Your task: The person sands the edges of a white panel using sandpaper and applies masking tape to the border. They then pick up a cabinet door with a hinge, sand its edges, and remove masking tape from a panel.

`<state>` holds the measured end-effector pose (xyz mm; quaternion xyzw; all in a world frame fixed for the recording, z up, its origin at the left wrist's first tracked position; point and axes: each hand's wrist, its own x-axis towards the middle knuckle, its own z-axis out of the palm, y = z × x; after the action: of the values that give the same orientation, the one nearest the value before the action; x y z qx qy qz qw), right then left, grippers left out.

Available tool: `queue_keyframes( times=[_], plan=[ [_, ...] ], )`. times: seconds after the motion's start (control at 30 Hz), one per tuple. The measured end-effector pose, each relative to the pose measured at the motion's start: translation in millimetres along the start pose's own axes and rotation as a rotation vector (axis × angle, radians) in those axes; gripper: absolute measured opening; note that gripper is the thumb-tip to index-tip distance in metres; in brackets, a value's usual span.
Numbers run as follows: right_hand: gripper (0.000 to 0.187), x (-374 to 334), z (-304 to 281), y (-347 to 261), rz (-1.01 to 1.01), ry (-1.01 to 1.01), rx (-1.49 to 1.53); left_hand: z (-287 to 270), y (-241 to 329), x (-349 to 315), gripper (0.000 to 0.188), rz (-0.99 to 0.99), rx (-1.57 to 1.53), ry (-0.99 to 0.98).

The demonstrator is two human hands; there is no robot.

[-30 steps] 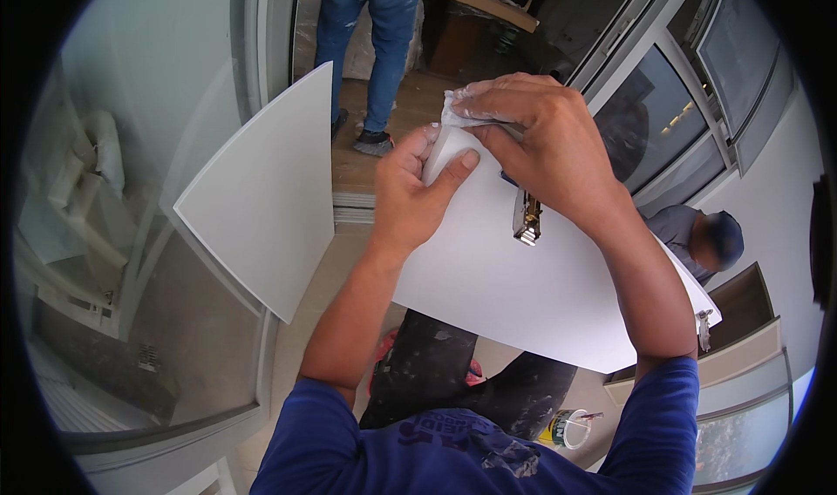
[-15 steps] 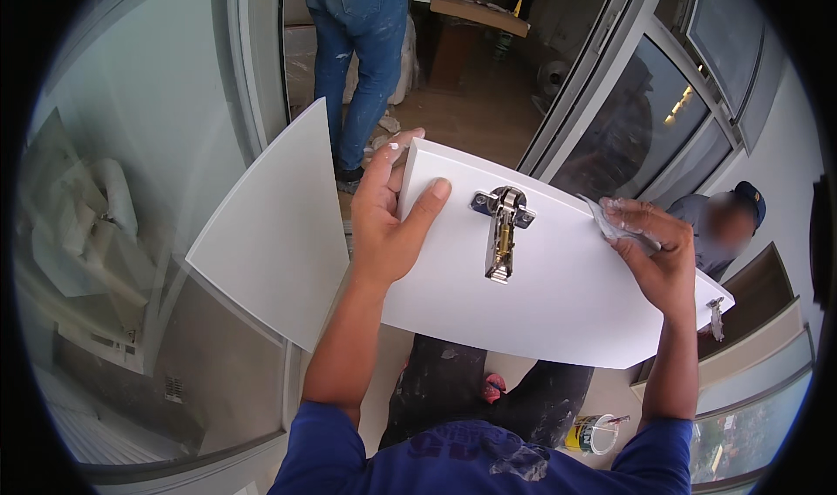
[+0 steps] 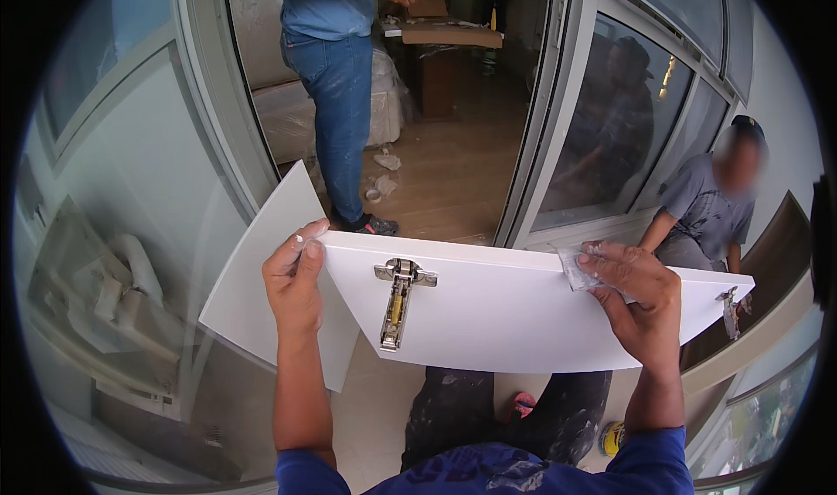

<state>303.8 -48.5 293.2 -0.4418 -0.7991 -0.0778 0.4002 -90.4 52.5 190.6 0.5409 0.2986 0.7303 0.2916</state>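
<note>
At the bottom edge of the frame is the wearer's blue shirt (image 3: 475, 478), with pale-smeared dark trousers (image 3: 449, 412) just above it. The white panel (image 3: 514, 321) spans the centre and right, its long top edge sloping down slightly to the right. The left hand (image 3: 296, 277) is closed on its upper-left corner, thumb along the edge. The right hand (image 3: 636, 303) pinches a whitish cloth (image 3: 579, 270) — fingers and thumb together on it — against the panel's top edge, right of centre.

On the panel's near face are 2 metal hinges: the left hinge (image 3: 398, 303) near the left hand, the right hinge (image 3: 731, 310) at the far right end. A yellow tub (image 3: 612, 438) sits on the floor at lower right, partly hidden by the right forearm.

Behind the left hand, at left centre, a white board (image 3: 261, 286) leans at a slant; whether it touches the panel I cannot tell. At right, a person in grey (image 3: 708, 203) is low down beside a brown-lined cabinet (image 3: 776, 277). Farther off, at upper centre, a person in jeans (image 3: 336, 103) stands in the doorway — cardboard (image 3: 449, 33) lies beyond.
</note>
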Motion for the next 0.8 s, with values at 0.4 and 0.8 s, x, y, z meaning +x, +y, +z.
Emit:
queue_keyframes(
  times=[0.4,0.8],
  plan=[
    [0.041,-21,-9,-2,-0.039,0.038,-0.09,20,-6,-19,0.049,-0.049,-0.097,0.019],
    [0.039,-43,-30,5,0.128,-0.058,-0.119,25,-4,-5,0.046,0.06,0.057,-0.21]
  ],
)
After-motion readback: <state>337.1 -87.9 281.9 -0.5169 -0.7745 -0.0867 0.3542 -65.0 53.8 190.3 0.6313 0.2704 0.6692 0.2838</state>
